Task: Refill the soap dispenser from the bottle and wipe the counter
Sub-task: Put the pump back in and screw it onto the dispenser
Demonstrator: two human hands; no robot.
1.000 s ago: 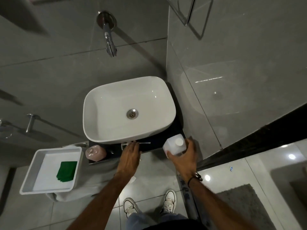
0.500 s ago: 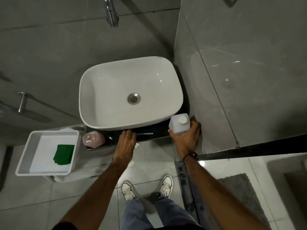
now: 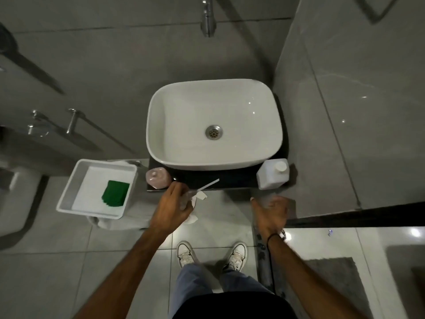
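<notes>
The white refill bottle (image 3: pixel 272 174) stands capped on the right end of the dark counter (image 3: pixel 232 181), in front of the basin. A pink soap dispenser (image 3: pixel 158 178) without its pump sits on the counter's left end. My left hand (image 3: pixel 174 204) is just right of the dispenser and grips the white pump head (image 3: pixel 199 195), whose thin tube points right over the counter. Blurred and holding nothing, my right hand (image 3: pixel 271 210) hangs below the bottle, clear of it. A green cloth (image 3: pixel 115 193) lies in the white tray (image 3: pixel 69 192) to the left.
The white basin (image 3: pixel 161 134) takes up most of the counter, with the tap (image 3: pixel 208 21) above it on the wall. A grey tiled wall closes the right side. The tray rests on a white bin (image 3: pixel 119 223). A grey mat (image 3: pixel 333 284) lies on the floor at right.
My right hand has let go of the bottle, which now stands on the counter, and pulled back. My left hand has lifted the pump off the counter edge. The view has shifted.
</notes>
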